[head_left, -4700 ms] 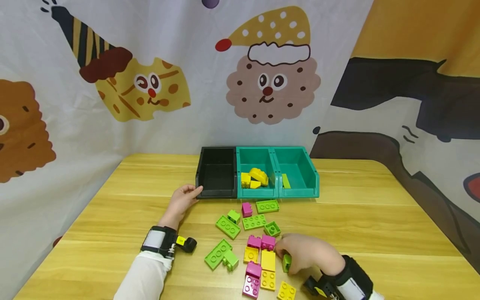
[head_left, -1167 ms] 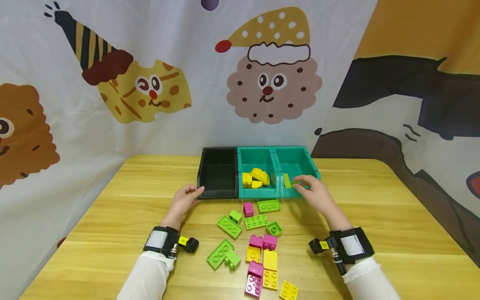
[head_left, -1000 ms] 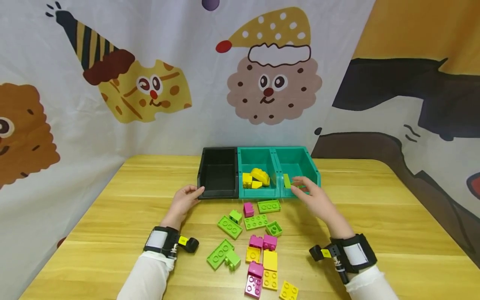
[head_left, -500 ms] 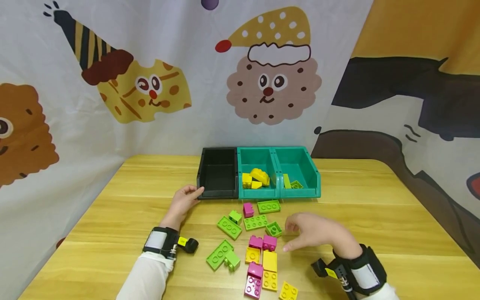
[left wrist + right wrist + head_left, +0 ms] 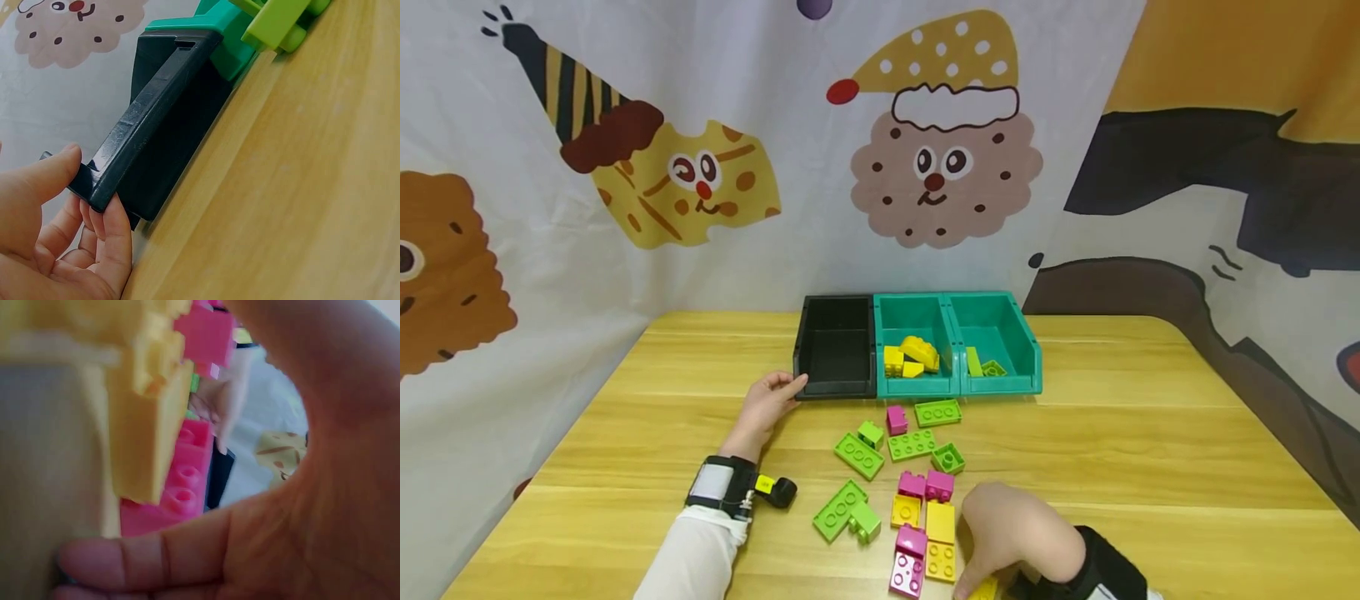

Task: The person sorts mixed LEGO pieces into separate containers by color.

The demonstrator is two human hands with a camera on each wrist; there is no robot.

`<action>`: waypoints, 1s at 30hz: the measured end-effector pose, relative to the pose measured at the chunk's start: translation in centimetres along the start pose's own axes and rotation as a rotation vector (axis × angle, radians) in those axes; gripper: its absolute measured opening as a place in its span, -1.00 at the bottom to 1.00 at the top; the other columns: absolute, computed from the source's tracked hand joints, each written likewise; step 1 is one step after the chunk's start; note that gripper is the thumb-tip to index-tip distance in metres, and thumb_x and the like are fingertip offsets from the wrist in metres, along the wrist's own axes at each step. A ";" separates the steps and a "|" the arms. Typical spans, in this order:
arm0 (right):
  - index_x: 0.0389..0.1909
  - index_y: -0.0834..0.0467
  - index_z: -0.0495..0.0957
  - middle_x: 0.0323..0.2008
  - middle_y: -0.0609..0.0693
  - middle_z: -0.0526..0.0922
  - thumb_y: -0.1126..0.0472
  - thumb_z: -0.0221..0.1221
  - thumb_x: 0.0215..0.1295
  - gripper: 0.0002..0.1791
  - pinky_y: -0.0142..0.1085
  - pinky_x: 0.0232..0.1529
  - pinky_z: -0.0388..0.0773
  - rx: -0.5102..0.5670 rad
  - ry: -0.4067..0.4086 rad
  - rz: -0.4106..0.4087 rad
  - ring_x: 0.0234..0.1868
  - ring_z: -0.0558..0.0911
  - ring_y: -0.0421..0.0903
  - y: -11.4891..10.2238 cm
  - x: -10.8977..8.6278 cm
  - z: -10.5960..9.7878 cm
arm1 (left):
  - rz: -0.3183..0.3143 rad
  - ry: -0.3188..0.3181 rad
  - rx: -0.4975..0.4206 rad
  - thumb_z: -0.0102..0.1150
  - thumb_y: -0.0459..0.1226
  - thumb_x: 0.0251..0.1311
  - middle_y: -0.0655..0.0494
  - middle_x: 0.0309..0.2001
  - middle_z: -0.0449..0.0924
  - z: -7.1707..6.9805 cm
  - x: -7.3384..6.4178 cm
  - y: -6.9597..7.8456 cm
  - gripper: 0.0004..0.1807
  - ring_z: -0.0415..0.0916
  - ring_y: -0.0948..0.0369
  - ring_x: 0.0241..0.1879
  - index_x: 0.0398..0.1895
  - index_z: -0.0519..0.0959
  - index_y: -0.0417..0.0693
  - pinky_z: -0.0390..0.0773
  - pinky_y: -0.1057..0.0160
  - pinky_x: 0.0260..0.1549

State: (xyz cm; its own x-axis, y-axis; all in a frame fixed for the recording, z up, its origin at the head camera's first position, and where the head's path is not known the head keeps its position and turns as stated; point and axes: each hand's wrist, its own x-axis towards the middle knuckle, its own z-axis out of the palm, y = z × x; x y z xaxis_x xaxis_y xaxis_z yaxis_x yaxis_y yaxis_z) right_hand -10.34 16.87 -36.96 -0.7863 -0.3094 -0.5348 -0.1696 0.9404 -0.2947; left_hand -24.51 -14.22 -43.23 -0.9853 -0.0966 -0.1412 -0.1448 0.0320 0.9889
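Note:
My left hand [image 5: 767, 408] pinches the front corner of the black storage bin [image 5: 837, 354], thumb over the rim and fingers below, as the left wrist view [image 5: 156, 106] shows. At the near edge of the scattered toy bricks, my right hand [image 5: 1018, 533] reaches down over a yellow four-stud building brick [image 5: 984, 590], which it partly covers. One fingertip is right beside that brick. In the right wrist view, thumb and fingers [image 5: 144, 559] are spread in a wide arc, with blurred yellow bricks [image 5: 140, 431] and a pink brick [image 5: 187, 481] beyond.
Yellow bricks lie in the middle teal bin [image 5: 951, 385], and two green pieces in the right teal bin [image 5: 1000, 386]. Several green bricks [image 5: 912, 444], pink bricks [image 5: 911, 540] and yellow bricks [image 5: 940, 521] are strewn over the wooden table [image 5: 1112, 467]. A printed curtain [image 5: 820, 267] hangs behind.
My right hand carried a small green brick from the table into the right teal bin, let go, then came back to the near yellow brick. My left hand stayed at the black bin.

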 end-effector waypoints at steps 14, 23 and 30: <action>-0.55 0.03 0.47 -0.60 -0.13 0.41 0.30 0.51 -0.30 -0.63 -0.38 -0.51 0.24 0.031 -0.049 -0.065 -0.57 0.37 -0.18 0.8 0.0 -0.4 | 0.005 -0.013 -0.025 0.20 -0.26 0.24 0.22 -0.42 0.35 -0.1 -0.2 0.1 -0.79 0.38 0.36 -0.43 -0.27 0.42 -0.22 0.54 0.45 -0.33; -0.61 0.06 0.39 -0.61 -0.13 0.33 0.50 0.30 -0.37 -0.64 -0.36 -0.50 0.16 -0.094 0.067 -0.124 -0.53 0.29 -0.18 1.5 0.6 -0.8 | 0.000 -0.005 -0.034 0.19 -0.28 0.24 0.22 -0.44 0.34 0.1 -0.1 0.1 -0.81 0.37 0.36 -0.45 -0.28 0.41 -0.22 0.54 0.44 -0.36; -0.54 0.07 0.38 -0.56 -0.11 0.35 0.45 0.33 -0.37 -0.62 -0.39 -0.51 0.19 -0.001 0.100 -0.194 -0.51 0.31 -0.17 2.5 0.8 -1.3 | -0.005 -0.007 -0.026 0.19 -0.27 0.24 0.21 -0.43 0.33 0.0 -0.2 0.2 -0.79 0.36 0.35 -0.43 -0.26 0.41 -0.23 0.54 0.45 -0.35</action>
State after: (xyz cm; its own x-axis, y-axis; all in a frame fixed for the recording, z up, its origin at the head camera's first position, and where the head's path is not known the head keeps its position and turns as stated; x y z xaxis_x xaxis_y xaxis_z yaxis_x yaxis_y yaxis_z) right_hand -12.12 19.15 -37.08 -0.7937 -0.4693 -0.3872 -0.3241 0.8647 -0.3836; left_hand -24.36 -14.18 -43.04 -0.9852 -0.0893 -0.1462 -0.1473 0.0052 0.9891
